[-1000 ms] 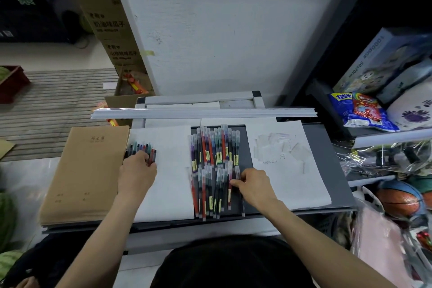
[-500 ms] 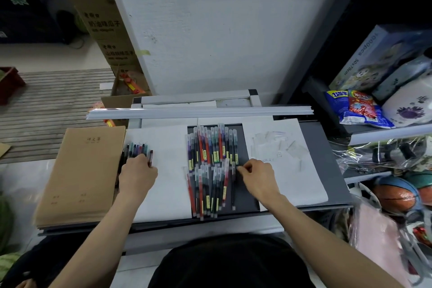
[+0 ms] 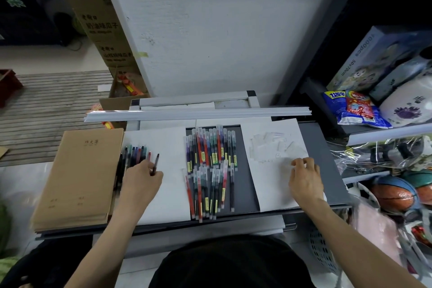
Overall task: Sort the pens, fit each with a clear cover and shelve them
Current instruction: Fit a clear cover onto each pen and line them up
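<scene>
Right hand (image 3: 305,179) has swung from pen pile (image 3: 210,170) to covers (image 3: 275,145) at 3 o'clock, grip unclear; left hand (image 3: 140,180) pinches a pen (image 3: 156,161), so fitting likely follows.

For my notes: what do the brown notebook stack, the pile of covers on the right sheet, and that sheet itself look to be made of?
Notebook stack: matte brown kraft-like paper, no glare, printed title. Covers: thin clear plastic, probably; the sheet shows through and edges glint faintly. Sheet: plain white paper, likely, flat and matte with faint writing.
</scene>
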Demonstrator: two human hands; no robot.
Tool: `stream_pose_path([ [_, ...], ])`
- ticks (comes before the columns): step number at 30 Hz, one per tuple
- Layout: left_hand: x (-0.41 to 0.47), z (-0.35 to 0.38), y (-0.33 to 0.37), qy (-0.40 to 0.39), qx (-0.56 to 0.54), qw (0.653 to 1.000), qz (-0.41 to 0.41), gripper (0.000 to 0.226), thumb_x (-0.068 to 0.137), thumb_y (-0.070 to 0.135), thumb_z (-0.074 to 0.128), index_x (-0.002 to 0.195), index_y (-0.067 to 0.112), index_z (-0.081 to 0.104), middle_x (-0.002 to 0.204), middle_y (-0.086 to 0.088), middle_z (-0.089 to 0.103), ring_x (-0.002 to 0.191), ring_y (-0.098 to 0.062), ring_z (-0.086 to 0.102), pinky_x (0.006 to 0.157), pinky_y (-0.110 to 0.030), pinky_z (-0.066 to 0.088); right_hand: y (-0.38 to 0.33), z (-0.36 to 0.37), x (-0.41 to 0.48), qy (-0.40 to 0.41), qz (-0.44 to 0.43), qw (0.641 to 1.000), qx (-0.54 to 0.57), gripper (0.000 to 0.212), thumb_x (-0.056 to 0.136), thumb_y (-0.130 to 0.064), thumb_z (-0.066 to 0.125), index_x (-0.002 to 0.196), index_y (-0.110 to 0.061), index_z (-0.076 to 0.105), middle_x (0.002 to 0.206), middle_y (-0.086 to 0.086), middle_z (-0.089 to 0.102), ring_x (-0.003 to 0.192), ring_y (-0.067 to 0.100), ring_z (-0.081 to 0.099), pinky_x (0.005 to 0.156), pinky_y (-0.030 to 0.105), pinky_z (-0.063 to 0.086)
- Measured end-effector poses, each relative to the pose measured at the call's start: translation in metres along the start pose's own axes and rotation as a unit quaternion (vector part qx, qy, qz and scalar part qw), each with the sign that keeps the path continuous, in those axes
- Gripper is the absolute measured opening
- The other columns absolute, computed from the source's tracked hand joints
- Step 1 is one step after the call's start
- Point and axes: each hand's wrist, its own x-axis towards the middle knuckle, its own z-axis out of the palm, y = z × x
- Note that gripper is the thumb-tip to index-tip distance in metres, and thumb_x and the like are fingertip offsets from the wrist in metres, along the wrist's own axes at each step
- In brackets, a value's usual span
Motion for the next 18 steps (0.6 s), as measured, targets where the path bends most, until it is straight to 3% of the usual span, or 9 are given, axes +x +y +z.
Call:
stream_pose_path([
  [5, -0.016, 0.010, 0.018, -0.054, -0.057, 0.997, 0.015, 0.007, 0.096, 0.022, 0.063, 0.099, 0.017, 0.066, 0.083, 0.004, 0.069, 0.073, -0.015, 0.064, 0.069, -0.033, 0.052, -0.008, -0.004, -0.002, -0.008, 0.001, 0.994, 0.107, 0.037, 0.089, 0.012, 0.050, 0.117, -0.003, 0.068, 0.129, 0.017, 0.058, 0.094, 0.034, 0.065, 0.084, 0.038, 0.054],
  [8, -0.031, 0.018, 0.031, -0.101, -0.111, 0.988, 0.025, 0.016, 0.102, 0.023, 0.055, 0.098, 0.015, 0.068, 0.076, 0.000, 0.067, 0.059, -0.016, 0.055, 0.058, -0.031, 0.041, -0.035, -0.016, -0.010, -0.024, 0.030, 0.977, 0.208, 0.036, 0.093, 0.002, 0.056, 0.125, -0.009, 0.069, 0.121, 0.008, 0.070, 0.098, 0.025, 0.068, 0.092, 0.029, 0.051],
  [10, -0.043, 0.020, 0.040, -0.109, -0.156, 0.981, 0.027, 0.025, 0.105, 0.017, 0.046, 0.094, 0.015, 0.069, 0.068, 0.004, 0.061, 0.052, -0.012, 0.043, 0.054, -0.030, 0.034, -0.057, -0.025, -0.019, -0.044, 0.051, 0.953, 0.297, 0.026, 0.095, -0.009, 0.064, 0.119, -0.016, 0.073, 0.106, -0.003, 0.076, 0.097, 0.015, 0.070, 0.092, 0.025, 0.051],
  [13, -0.056, 0.021, 0.051, -0.119, -0.196, 0.973, 0.034, 0.031, 0.106, 0.013, 0.043, 0.090, 0.011, 0.069, 0.059, 0.013, 0.060, 0.047, -0.007, 0.037, 0.052, -0.025, 0.031, -0.087, -0.035, -0.034, -0.109, 0.086, 0.873, 0.468, 0.019, 0.093, -0.016, 0.076, 0.110, -0.023, 0.076, 0.096, -0.005, 0.078, 0.095, 0.010, 0.073, 0.091, 0.026, 0.054],
  [18, -0.072, 0.017, 0.066, -0.177, -0.271, 0.942, 0.087, 0.031, 0.108, 0.022, 0.047, 0.095, 0.028, 0.074, 0.061, 0.007, 0.049, 0.056, -0.017, 0.036, 0.054, -0.028, 0.031, -0.122, -0.053, -0.051, -0.200, 0.132, 0.716, 0.656, 0.018, 0.093, 0.002, 0.071, 0.109, -0.005, 0.077, 0.079, 0.002, 0.071, 0.079, 0.018, 0.065, 0.083, 0.030, 0.055],
])
